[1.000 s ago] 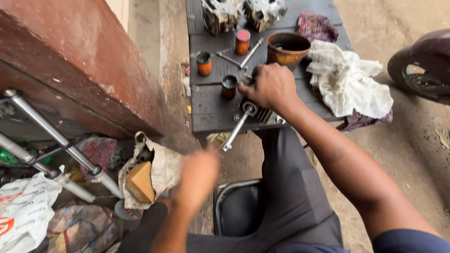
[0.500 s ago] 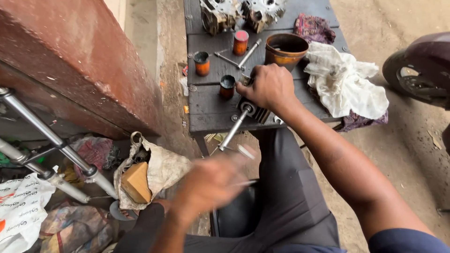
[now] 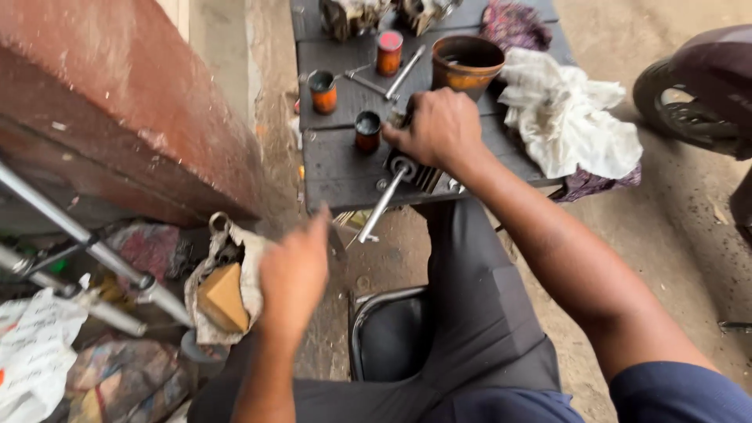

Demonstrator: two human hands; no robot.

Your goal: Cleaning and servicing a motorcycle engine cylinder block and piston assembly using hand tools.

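On the dark table (image 3: 345, 168), right hand (image 3: 440, 129) clamped over a metal part (image 3: 415, 171); left hand (image 3: 294, 274) fisted, contents unclear.

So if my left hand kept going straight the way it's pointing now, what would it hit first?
Most likely the metal rod that slants down off the near edge of the dark wooden table. Your left hand points up toward it, though depth is hard to judge.

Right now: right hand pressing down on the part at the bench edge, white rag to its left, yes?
Not quite. In the head view the white rag lies to the right of the right hand, not left. The hand does press on the part at the bench edge.
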